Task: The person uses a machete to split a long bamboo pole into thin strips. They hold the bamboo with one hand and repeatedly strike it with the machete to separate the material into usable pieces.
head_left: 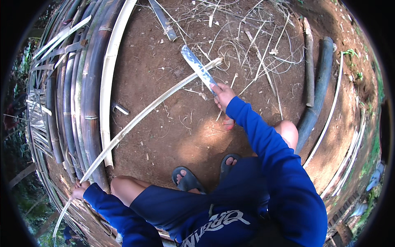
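Observation:
A long pale split-bamboo strip (144,112) runs from the lower left up to the middle of the ground before me. My left hand (80,191) is closed around it near its lower end, and the tail bends down beyond my fingers. My right hand (224,96) grips a machete (192,60) with a wide, blue-stained blade. The blade lies across the strip near its far end; whether they touch I cannot tell. Most of the handle is hidden by my hand, and a red piece (228,122) shows below it.
Dark bamboo poles (91,103) are stacked along the left, with a pale split length (110,74) beside them. Thin shavings (263,53) litter the ground ahead. A wooden stick (308,66) and a dark bamboo pole (320,86) lie right. My sandalled feet (187,179) are close below.

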